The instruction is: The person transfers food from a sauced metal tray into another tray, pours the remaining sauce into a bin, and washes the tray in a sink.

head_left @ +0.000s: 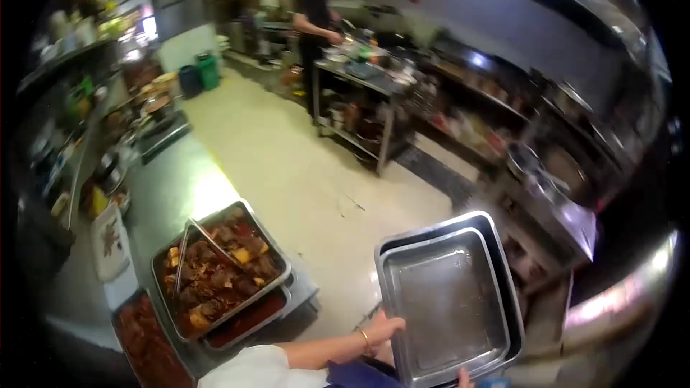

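Two nested metal trays (449, 302) are in my hands at the lower right, the inner one with only a wet shine on its bottom. My left hand (386, 329), with a bracelet at the wrist, is closed on their left rim. Only fingertips of my right hand (465, 378) show, pressed at the near rim. To the left, a metal tray of braised meat chunks in red sauce (223, 269) stands on the counter with tongs (215, 248) lying in it, partly over another tray of red liquid (251, 322).
A long steel counter (172, 197) runs along the left, holding a white tray (111, 243) and a tray of reddish food (147, 338). Further back, a person (314, 29) stands at a steel work table (359, 79). Green bin (208, 70) at the back; stoves and shelves line the right.
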`<state>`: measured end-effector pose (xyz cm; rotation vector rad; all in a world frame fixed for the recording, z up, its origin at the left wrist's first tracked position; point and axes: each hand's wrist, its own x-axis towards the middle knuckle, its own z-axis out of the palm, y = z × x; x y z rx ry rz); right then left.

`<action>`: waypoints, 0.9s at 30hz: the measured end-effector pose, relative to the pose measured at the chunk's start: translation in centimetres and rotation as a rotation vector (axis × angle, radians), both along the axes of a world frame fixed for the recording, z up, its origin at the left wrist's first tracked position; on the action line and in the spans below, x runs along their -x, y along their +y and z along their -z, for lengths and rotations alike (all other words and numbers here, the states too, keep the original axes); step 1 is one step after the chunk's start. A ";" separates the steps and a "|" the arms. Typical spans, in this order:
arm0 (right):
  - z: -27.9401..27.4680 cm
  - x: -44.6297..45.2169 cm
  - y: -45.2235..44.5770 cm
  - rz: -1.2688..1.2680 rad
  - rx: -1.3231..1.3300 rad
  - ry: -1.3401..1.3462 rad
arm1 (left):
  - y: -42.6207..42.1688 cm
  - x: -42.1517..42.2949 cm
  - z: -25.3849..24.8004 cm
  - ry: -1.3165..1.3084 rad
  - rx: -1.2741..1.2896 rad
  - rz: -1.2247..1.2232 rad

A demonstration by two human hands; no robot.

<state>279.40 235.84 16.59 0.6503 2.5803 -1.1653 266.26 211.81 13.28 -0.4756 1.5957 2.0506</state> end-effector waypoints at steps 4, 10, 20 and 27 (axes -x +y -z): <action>9.6 15.7 9.5 -0.222 -0.017 0.196 | 1.8 11.0 2.5 0.019 -0.286 -0.288; -9.8 36.5 -2.4 -0.209 0.294 -0.080 | -0.4 19.7 2.4 0.167 -0.142 -0.835; -4.2 59.6 -19.2 -0.772 0.674 -0.075 | -14.5 33.6 3.5 0.189 -0.119 -1.320; -5.6 70.6 -28.4 -0.621 0.699 0.031 | -24.4 46.1 0.6 0.233 -0.077 -1.206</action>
